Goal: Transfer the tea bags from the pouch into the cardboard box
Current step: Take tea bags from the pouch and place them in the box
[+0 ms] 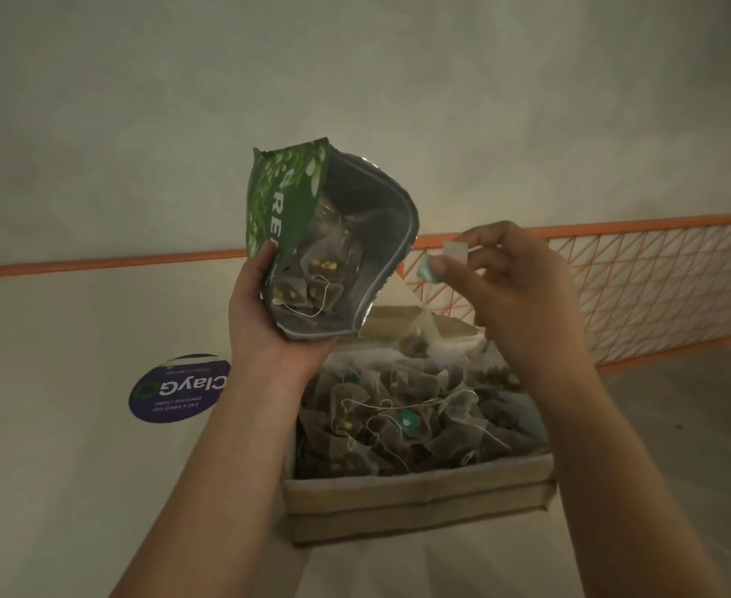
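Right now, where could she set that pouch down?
Bare counter lies left of the cardboard box, around the round purple sticker, and in front of the box. The box itself is crowded with tea bags; the orange wire rack borders its right.

Both forearms reach up from lower frame. Left hand, centre frame, curled in a full grip. Right hand, right of centre, thumb and forefinger pinched.
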